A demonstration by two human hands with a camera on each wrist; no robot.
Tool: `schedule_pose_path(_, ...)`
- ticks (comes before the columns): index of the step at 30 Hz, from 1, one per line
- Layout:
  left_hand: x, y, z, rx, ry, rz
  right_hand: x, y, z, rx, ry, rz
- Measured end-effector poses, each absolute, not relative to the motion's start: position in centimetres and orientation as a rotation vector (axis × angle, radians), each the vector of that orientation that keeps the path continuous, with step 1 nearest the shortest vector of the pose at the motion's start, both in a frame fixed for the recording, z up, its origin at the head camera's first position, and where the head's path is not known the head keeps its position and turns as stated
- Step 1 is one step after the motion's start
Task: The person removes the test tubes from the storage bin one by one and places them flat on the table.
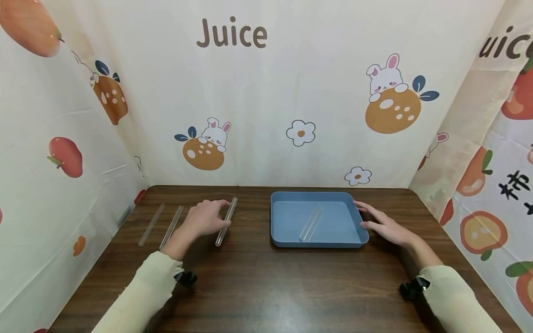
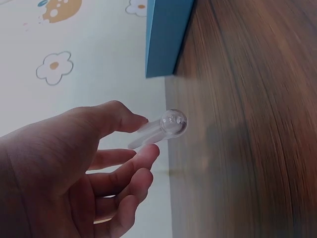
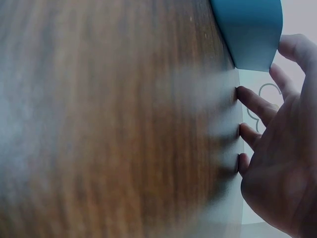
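Observation:
In the head view my left hand (image 1: 207, 217) is at a clear test tube (image 1: 228, 222) left of the blue tray. Thumb and fingertips pinch it from either side, and its rounded end (image 2: 174, 123) faces the camera in the left wrist view. My right hand (image 1: 385, 226) rests beside the tray (image 1: 287, 198), thumb and a fingertip against its right wall (image 3: 255, 37). The right fingers stay extended, the others with their tips down on the tabletop. Inside the tray, clear tubes (image 1: 311, 224) lie side by side at a slant.
Two more clear tubes, one far left (image 1: 151, 225) and one (image 1: 171, 227) partly behind my left wrist, lie on the dark wooden table (image 1: 266, 286). A printed curtain (image 1: 258, 92) closes off the back and both sides.

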State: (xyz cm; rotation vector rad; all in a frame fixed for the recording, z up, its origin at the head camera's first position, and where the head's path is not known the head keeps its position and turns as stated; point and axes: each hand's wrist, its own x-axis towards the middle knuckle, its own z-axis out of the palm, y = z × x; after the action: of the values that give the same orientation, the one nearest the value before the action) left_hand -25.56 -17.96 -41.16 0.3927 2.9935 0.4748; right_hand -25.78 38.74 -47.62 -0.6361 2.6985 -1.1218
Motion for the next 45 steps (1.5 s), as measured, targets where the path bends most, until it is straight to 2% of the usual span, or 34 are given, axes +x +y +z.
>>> schedule_pose_path(15,-25.1,-21.9,-40.6,0.3,2.969,0.489,-25.8,38.6,-47.6,-0.642,2.69,-1.133)
schedule_pose_path(27,-25.5,-22.6,-41.8,0.192,2.905,0.439,-25.9,38.6,-47.8,-0.649,2.692,-1.135)
schedule_pose_path(45,-25.9,-22.9,-42.9,0.176,2.901,0.343,-26.0,38.7,-47.8,-0.65,2.698,-1.129)
